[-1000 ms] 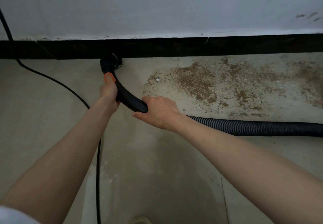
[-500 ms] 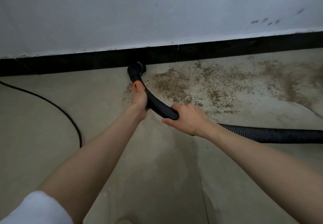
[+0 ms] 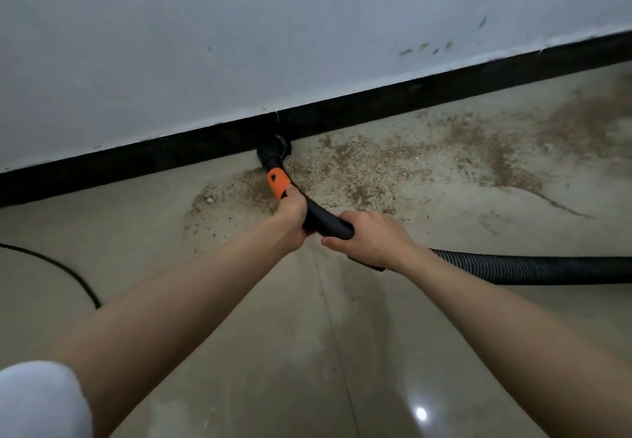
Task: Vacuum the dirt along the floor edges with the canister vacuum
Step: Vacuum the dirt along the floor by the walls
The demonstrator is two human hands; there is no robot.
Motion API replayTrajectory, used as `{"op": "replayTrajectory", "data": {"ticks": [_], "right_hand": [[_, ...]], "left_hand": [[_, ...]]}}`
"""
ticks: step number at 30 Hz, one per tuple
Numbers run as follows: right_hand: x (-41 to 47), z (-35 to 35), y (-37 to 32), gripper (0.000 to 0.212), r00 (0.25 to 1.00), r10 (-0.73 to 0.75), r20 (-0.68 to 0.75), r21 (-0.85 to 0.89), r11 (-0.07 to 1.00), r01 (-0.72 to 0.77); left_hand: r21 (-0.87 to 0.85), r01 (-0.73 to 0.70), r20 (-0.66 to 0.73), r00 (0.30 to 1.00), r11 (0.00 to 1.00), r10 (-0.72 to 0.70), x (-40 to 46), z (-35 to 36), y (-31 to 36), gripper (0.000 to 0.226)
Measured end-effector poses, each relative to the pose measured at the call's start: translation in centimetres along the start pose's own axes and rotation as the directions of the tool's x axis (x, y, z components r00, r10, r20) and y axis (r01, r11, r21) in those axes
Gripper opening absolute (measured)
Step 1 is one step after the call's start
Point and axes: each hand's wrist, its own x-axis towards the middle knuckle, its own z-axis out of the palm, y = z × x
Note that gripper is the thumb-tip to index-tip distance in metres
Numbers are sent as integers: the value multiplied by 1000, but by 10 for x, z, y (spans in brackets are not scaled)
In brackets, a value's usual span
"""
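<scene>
We see both hands on the curved black handle of the vacuum. The left hand grips the handle just behind its orange collar, fingers wrapped round it. The right hand grips the rear end of the same handle, where the ribbed hose joins it; thumb and fingers curl round the tube. The hose runs off along the floor to the right edge of view. The round nozzle sits on the floor touching the black baseboard at the foot of the white wall. We note brown dirt scattered on the floor on both sides of the nozzle, with the wider patch reaching to the right along the baseboard. A thin black cord lies on the floor at left, well apart from the hands. A white sleeve shows at lower left.
</scene>
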Motion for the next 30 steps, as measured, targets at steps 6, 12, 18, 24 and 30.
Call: {"op": "replayTrajectory", "data": {"ticks": [6,12,18,24,30], "right_hand": [[-10,-7,31,34,996,92,-11,57,994,-91],[-17,-14,51,34,988,148,-54,64,987,-144],[-20,-15,58,41,971,217,-97,66,975,-211],[-24,-18,57,41,954,260,-151,85,965,-249],[-33,-16,32,42,974,140,-179,-62,986,-153]], "left_hand": [[49,3,97,995,999,-8,-2,36,-8,60],[50,26,150,988,998,-33,-5,65,-11,68],[102,2,205,978,995,-23,-6,79,-9,63],[132,56,299,950,990,-94,-13,82,3,61],[43,0,192,981,999,-9,-22,55,-2,63]]}}
